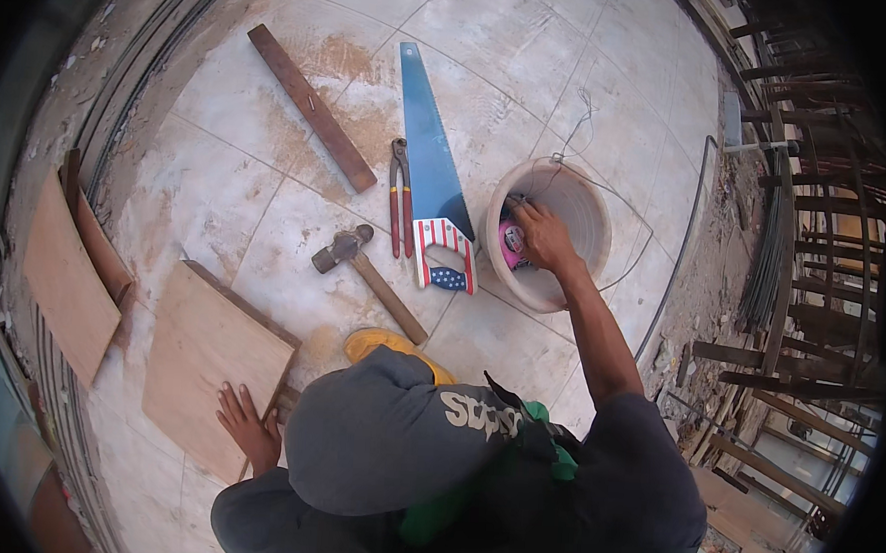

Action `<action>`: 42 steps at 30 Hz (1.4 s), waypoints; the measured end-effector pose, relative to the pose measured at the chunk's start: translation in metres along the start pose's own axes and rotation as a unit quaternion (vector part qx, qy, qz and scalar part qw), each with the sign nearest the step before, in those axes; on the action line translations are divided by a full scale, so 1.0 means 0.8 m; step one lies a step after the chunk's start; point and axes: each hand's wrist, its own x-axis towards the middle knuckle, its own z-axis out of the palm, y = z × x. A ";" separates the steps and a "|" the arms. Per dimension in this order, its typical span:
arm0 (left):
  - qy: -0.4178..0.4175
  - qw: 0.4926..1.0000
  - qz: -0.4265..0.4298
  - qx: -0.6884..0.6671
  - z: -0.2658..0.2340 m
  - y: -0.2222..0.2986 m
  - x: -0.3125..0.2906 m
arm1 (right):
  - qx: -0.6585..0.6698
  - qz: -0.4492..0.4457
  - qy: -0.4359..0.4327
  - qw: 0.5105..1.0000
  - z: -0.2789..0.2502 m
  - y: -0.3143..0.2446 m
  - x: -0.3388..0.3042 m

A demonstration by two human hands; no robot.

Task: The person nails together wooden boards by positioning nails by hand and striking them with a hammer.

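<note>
My left hand point(248, 427) lies with fingers spread on a flat wooden board point(221, 350), which rests slightly raised at the left. My right hand point(543, 234) reaches down inside a pale round bucket point(599, 217). Its fingers bend down beside a pink, round-edged item point(511, 243) in the bucket; the fingertips are hidden, so a grip cannot be made out. Left of the bucket lies a handsaw point(432, 146) with a blue blade and a striped, starred handle. Red-handled pincers point(402, 196) lie along its left side. Nearer me is a hammer point(378, 281) with a wooden handle.
A narrow brown wooden strip point(314, 108) lies on the tiled floor beyond the hammer. Curved wooden panels point(72, 277) stand at the far left, beside long rods. Thin wire point(583, 124) loops around the bucket. Stacked timber and metal frames point(815, 256) line the right side.
</note>
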 end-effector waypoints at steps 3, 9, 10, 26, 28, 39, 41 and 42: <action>-0.014 1.000 -0.018 0.003 -0.011 0.002 0.002 | -0.057 0.037 -0.040 0.997 0.007 -0.008 0.004; 0.022 0.999 -0.006 0.045 0.020 -0.019 -0.012 | -0.119 0.127 -0.115 0.978 -0.007 -0.002 0.012; 0.025 0.999 -0.010 0.039 0.021 -0.011 -0.009 | -0.124 0.125 -0.116 0.978 -0.010 0.013 0.001; 0.007 0.997 -0.043 0.064 0.011 0.010 -0.004 | 0.009 0.094 -0.188 0.978 -0.013 0.025 0.038; -0.018 0.996 -0.055 0.062 0.006 0.007 -0.004 | -0.020 0.087 -0.211 0.973 -0.014 0.023 0.042; -0.036 0.992 -0.076 0.098 0.027 -0.013 -0.007 | -0.069 0.063 -0.193 0.977 -0.017 0.031 0.051; -0.048 0.991 -0.081 0.092 0.031 -0.016 -0.006 | -0.019 0.008 -0.155 0.988 -0.017 0.026 0.041; -0.034 0.993 -0.073 0.085 0.026 -0.008 -0.007 | -0.026 0.022 -0.182 0.983 -0.017 0.024 0.041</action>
